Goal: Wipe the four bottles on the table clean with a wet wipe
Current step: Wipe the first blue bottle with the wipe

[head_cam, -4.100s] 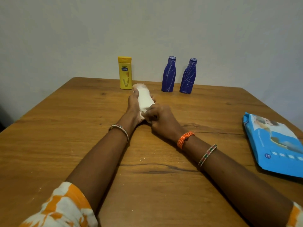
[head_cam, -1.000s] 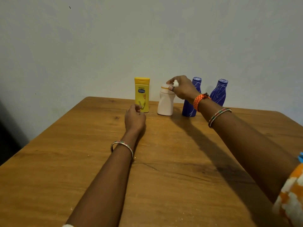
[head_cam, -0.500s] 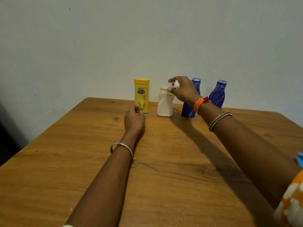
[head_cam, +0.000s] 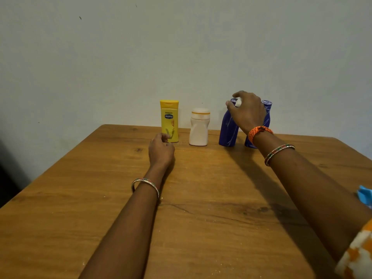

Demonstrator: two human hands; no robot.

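R hand (head_cam: 246, 113) is reaching over the nearer blue bottle (head_cam: 227, 129) at the table's (head_cam: 100, 198) back edge, fingers curled, pinching a bunched wet wipe (head_cam: 238, 102) at the cap. L hand (head_cam: 161, 151) is resting loosely curled, holding nothing, just in front of the yellow Vaseline bottle (head_cam: 169, 119). Blue bottle is looking light, stiff, glossy, prob slippery w/ a damp wipe; best gripping the narrow waist, as it's leaning and could tip.

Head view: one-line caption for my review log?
Right hand, pinching a white wet wipe, reaches the nearer blue plastic bottle; left hand rests on the wooden table.
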